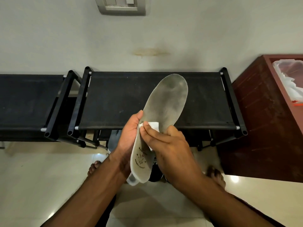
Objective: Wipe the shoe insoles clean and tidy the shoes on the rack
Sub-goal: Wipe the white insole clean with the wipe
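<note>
A long pale grey insole (165, 102) with dark dirty patches is held up over the black shoe rack (147, 99), toe end pointing away. My left hand (129, 136) grips its left edge near the middle. My right hand (170, 146) presses a small white wipe (153, 125) onto the insole's middle. The heel end with printed marks hangs toward me. A white and grey shoe (114, 138) shows partly under the rack's front bar, mostly hidden by my arms. Something dark lies on the floor behind my right wrist.
A second black rack (27, 102) stands to the left, touching the first. A brown wooden cabinet (262, 122) is at the right, with a clear plastic bag (290, 79) on top. My bare feet stand on the glossy tiled floor (49, 181). A wall switch plate (120, 5) is above.
</note>
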